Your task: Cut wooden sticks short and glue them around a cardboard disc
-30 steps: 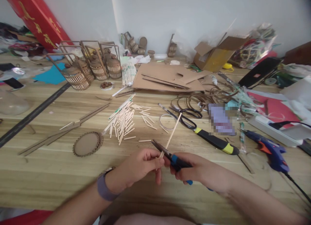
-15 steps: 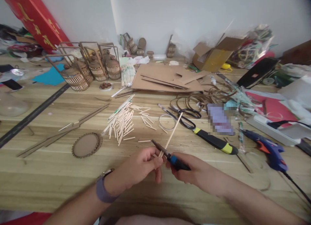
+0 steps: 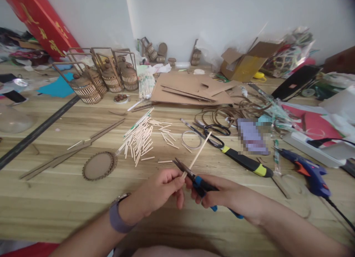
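Note:
My left hand (image 3: pixel 166 188) pinches the lower end of a thin pale wooden stick (image 3: pixel 200 150), which slants up and to the right. In my right hand (image 3: pixel 219 192) are pliers (image 3: pixel 198 180) with blue and black handles, the fingers wrapped round them. Their narrow jaws are parted and lie at the stick, just above my left fingertips. Beyond my hands a heap of short cut sticks (image 3: pixel 140 140) lies on the wooden table (image 3: pixel 69 209). To its left rests a round cardboard disc (image 3: pixel 97 166) with a ridged rim.
Scissors (image 3: pixel 212 135), a metal ring (image 3: pixel 191 139) and a black-and-yellow handled tool (image 3: pixel 245 161) lie right of the heap. A glue gun (image 3: pixel 307 172) is farther right. Cardboard sheets (image 3: pixel 177 83) and small lantern-like baskets (image 3: pixel 85 90) stand behind, with a cardboard box (image 3: pixel 246 63).
The pliers' jaws and handles have spread apart in my right hand. The stick has tipped slightly to the right. My left hand keeps its pinch, nearly unmoved.

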The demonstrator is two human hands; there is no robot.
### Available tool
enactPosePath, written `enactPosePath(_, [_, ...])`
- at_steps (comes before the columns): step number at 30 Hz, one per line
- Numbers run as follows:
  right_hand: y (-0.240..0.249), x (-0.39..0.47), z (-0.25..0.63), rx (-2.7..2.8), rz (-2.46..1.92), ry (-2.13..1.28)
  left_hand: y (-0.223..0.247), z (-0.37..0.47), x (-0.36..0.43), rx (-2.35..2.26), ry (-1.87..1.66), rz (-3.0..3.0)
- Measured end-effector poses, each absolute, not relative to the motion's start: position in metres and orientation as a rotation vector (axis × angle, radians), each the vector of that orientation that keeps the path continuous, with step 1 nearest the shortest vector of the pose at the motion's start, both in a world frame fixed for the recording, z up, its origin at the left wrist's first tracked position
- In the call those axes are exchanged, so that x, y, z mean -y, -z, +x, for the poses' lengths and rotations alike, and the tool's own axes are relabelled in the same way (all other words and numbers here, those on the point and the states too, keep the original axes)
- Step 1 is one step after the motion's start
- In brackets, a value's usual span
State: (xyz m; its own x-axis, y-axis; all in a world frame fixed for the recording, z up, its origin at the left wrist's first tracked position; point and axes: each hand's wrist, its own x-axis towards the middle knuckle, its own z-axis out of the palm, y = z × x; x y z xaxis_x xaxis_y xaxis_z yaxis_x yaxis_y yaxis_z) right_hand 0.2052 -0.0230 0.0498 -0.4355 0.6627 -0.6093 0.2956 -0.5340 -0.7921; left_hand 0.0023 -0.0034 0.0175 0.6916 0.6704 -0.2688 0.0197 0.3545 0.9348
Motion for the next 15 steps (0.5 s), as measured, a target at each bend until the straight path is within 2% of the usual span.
enactPosePath(9, [-0.04,0.024,0.203,1.468,-1.523,-1.978,-0.015,0.001,0.003,-0.756,-0.458,1.154])
enactPosePath(15, [-0.032,0.023,0.202,1.704,-1.542,-1.754,-0.009,0.001,0.003,-0.764,-0.458,1.226])
